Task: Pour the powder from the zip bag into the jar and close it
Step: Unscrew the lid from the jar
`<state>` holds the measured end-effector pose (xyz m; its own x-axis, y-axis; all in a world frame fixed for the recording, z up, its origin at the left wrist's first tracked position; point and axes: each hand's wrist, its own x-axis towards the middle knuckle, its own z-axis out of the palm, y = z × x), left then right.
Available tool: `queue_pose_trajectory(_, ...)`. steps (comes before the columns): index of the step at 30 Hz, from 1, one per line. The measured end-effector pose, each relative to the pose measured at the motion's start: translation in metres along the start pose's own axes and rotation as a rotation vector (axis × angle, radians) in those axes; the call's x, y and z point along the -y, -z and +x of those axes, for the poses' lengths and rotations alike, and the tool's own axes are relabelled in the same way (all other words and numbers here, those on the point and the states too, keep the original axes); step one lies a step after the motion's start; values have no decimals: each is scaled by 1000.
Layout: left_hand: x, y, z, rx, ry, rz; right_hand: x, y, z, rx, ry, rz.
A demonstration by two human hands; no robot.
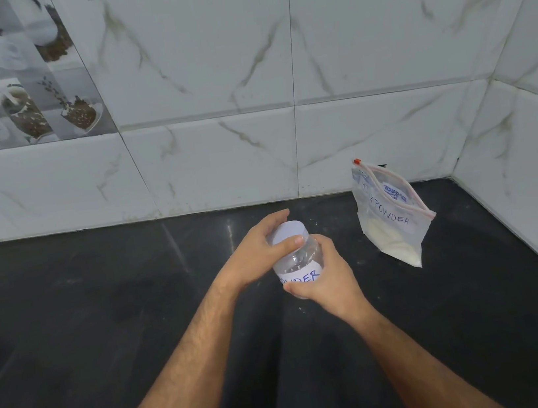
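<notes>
Here the left hand grips the lid; the right hand holds the jar.

This looks like a home kitchen. A dark polished stone tabletop runs into a corner of white marble-patterned wall tiles. At the upper left, decorative tiles printed with cups and coffee beans suit a kitchen backsplash.

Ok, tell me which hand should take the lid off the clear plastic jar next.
Left. The left hand already grips the white lid of the clear plastic jar, while the right hand holds the jar's body and can steady it for the twist.
</notes>
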<state>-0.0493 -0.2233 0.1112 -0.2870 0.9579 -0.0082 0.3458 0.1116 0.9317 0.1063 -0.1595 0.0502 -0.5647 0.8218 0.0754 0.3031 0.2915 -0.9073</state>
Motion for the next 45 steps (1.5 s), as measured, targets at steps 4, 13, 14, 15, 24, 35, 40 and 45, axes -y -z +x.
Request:
queue_pose_trajectory(4,3,6,-4,-11,40,-18,-1,9,6,-24,-17,-2)
queue_pose_trajectory(13,2,14,3,-104,5,111,1,9,1,-12,0,-9)
queue_pose_trajectory(14,-2,14,4,-64,-10,131,1,7,-1,-1,3,-12)
queue_pose_trajectory(15,-5,13,4,-26,-20,153,2,5,-2,11,6,-16)
queue_pose_trajectory(24,-16,21,10,138,7,399,-3,2,-4,44,-6,-59)
queue_pose_trajectory(35,14,29,10,-145,132,-283,-16,-3,-1,-12,-7,-58)
queue_pose_trajectory(40,70,30,6,-306,462,-698,-21,-3,-1,-35,-7,-59)
queue_pose_trajectory(45,125,25,0,-395,625,-544,-26,-4,-3,-12,-12,-77)
